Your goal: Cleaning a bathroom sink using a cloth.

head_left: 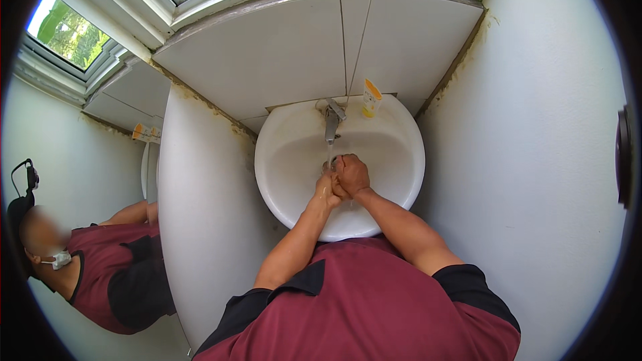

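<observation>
Both of my hands are together over the white washbasin, under the running tap. A thin stream of water falls from the spout onto them. My left hand lies palm inward against the right one, its fingers mostly hidden. My right hand is curled, back upward, with its fingers bent toward the left hand; whether anything small is between them cannot be seen. A yellow and white squeeze tube stands upright on the basin's back rim, right of the tap.
White wall tiles rise behind the basin to a window ledge. A pale wall closes the right side. On the left are a white panel and a mirror reflecting a person. A thin cord hangs behind the tap.
</observation>
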